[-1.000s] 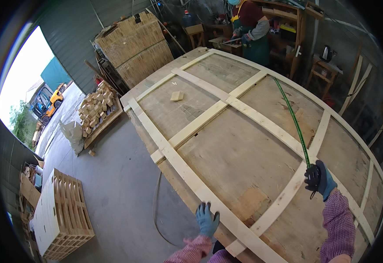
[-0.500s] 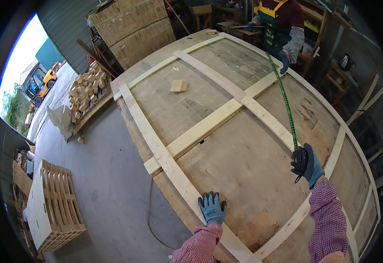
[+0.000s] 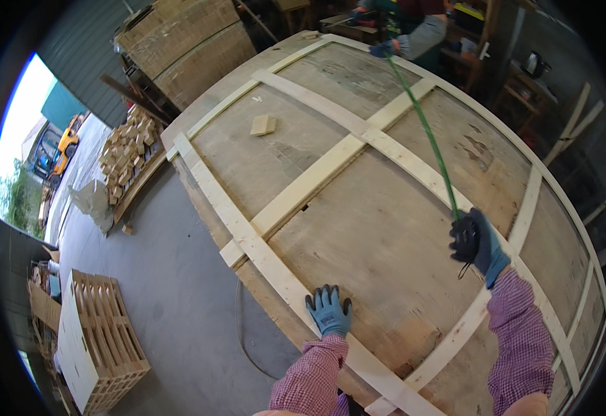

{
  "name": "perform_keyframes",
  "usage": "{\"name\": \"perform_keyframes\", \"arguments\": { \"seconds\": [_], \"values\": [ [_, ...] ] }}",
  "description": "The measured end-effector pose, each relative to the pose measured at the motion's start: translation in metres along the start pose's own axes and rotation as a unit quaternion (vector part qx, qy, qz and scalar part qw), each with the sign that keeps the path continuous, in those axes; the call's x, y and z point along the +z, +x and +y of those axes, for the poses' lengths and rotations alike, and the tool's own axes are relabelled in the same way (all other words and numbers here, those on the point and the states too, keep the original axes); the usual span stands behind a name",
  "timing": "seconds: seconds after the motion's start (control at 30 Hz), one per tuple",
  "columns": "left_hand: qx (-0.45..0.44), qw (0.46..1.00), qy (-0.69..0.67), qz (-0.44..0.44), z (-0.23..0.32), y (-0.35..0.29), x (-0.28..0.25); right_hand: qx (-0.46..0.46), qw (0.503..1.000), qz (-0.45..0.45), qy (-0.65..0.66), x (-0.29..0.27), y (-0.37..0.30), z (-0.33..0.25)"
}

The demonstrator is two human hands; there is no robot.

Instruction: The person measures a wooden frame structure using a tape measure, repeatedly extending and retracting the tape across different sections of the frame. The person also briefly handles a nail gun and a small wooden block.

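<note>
In blue-and-black work gloves, both my hands are over a large wooden frame (image 3: 303, 186) of pale slats laid on a worn plywood tabletop (image 3: 375, 243). My left hand (image 3: 330, 313) rests with spread fingers on the near-left slat and holds nothing. My right hand (image 3: 486, 251) is closed round a black tape measure (image 3: 464, 240) with a dangling wrist loop. Its green blade (image 3: 427, 128) stretches out above the frame toward the far edge. There a co-worker's gloved hand (image 3: 384, 49) is at the blade's far end; the exact grip is too small to tell.
Two small wood pieces (image 3: 263, 125) lie inside the frame. On the left floor stand a slatted wooden crate (image 3: 102, 340), a plastic bag (image 3: 93, 202) and a pile of wood blocks (image 3: 129, 149). Large wrapped stacks (image 3: 188, 52) rise behind; a forklift (image 3: 55, 151) is outside.
The co-worker has bent down and moved their hand left along the far edge, swinging the blade's far end left. My right hand has shifted slightly with the tape measure; my left hand stays on the slat.
</note>
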State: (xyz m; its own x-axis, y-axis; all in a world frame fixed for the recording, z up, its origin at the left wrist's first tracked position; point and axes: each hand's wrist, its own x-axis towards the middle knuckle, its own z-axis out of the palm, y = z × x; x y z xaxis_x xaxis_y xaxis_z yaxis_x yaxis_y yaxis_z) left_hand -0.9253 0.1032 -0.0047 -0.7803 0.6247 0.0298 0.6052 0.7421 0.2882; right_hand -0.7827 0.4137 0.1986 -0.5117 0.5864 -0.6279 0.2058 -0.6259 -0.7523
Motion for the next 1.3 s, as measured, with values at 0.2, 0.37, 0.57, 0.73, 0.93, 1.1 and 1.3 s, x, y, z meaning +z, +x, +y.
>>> {"name": "perform_keyframes", "arguments": {
  "seconds": [0.2, 0.37, 0.57, 0.73, 0.93, 1.1, 1.3],
  "values": [
    [0.047, 0.993, -0.067, 0.080, -0.018, -0.014, 0.011, 0.018, 1.000, -0.003, 0.007, -0.124, -0.123, 0.158],
    [0.173, 0.958, -0.174, 0.147, 0.000, -0.075, -0.039, 0.046, 0.998, 0.041, 0.021, -0.215, -0.370, 0.289],
    [0.276, 0.914, -0.298, 0.019, 0.088, -0.339, -0.042, 0.063, 0.994, 0.082, 0.025, -0.261, -0.643, 0.489],
    [0.283, 0.849, -0.369, -0.251, 0.166, -0.574, 0.003, -0.048, 0.993, 0.101, 0.030, -0.306, -0.781, 0.602],
    [-0.053, 0.581, -0.556, -0.593, 0.266, -0.681, -0.049, -0.081, 0.902, 0.262, -0.332, -0.382, -0.874, 0.572],
    [-0.089, 0.523, -0.550, -0.645, 0.359, -0.779, -0.055, -0.019, 0.885, 0.270, -0.379, -0.481, -0.936, 0.595],
    [-0.079, 0.546, -0.600, -0.579, 0.480, -0.884, -0.001, -0.046, 0.843, 0.335, -0.419, -0.621, -1.048, 0.642]
  ]
}}
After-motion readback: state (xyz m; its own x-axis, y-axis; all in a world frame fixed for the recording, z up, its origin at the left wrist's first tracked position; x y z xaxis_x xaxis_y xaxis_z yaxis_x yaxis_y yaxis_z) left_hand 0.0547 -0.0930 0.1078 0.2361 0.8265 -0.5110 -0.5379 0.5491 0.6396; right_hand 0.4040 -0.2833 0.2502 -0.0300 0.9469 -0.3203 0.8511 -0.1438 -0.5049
